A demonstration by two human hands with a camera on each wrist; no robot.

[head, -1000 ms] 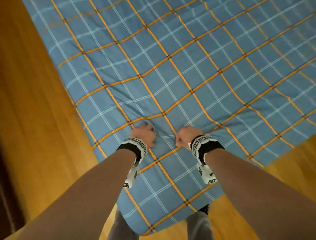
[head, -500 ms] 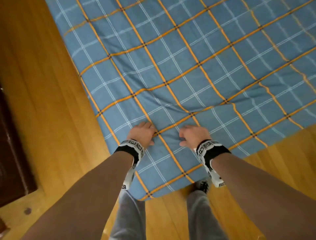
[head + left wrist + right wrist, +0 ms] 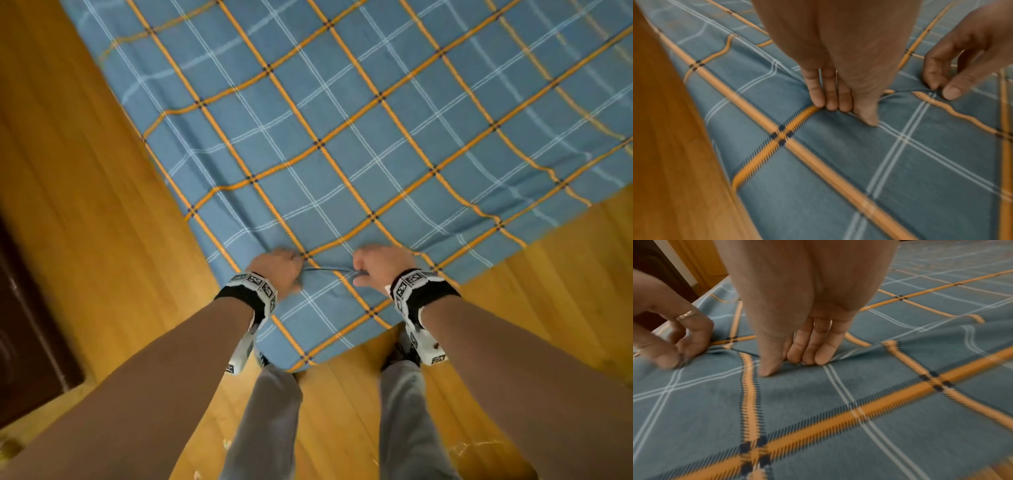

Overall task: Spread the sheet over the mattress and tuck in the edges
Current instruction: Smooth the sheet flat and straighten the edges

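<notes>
Left hand (image 3: pixel 278 271) and right hand (image 3: pixel 378 266) each pinch a fold of the sheet (image 3: pixel 342 137), lower centre. Sheet spreads toward upper right.

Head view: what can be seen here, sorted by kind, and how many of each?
Hands: 2, the left hand and the right hand, each pinching the fabric.
Wrist bands with black-and-white markers: 2, left wrist band and right wrist band.
Plaid sheet: 1, blue plaid sheet.
Grey trouser legs: 2, left trouser leg and right trouser leg.
Total: 7.
</notes>
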